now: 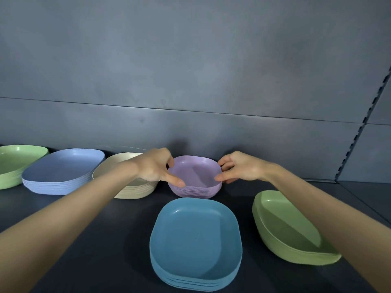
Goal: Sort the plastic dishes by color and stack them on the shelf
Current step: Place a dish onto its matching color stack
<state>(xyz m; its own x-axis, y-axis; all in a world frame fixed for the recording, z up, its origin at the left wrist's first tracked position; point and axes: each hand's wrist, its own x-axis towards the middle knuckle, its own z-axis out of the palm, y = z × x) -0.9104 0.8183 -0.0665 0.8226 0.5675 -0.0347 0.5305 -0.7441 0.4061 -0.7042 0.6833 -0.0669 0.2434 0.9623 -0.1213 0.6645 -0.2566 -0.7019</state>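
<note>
I observe the purple stack point(195, 176) at mid-shelf, towards the far edge, close to the back panel point(190, 81). It is a nest of shallow, rounded-square plastic dishes with a matte finish and raised rims. My left hand point(157, 168) grasps its left side, thumb on the near rim and fingers curled over the far-left corner. My right hand point(241, 169) grasps its right side, thumb tip on the rim and fingers curled behind the edge. I cannot tell whether the hands hold the top dish alone or the whole stack.

Just near of it sits the teal stack point(195, 235), same shape, a few dishes high. To the right stands the green stack point(285, 229), deeper-walled, its right edge hidden by my right forearm. Left of the purple stack, close beside it, is the cream stack point(135, 191), partly covered by my left wrist. Further left are the blue stack point(63, 168) and, at the frame edge, the pale green stack point(17, 159).

All rest on the dark, smooth shelf point(95, 240). The back panel is grey sheet with a horizontal seam. A slotted upright point(359, 132) runs along the far right.
</note>
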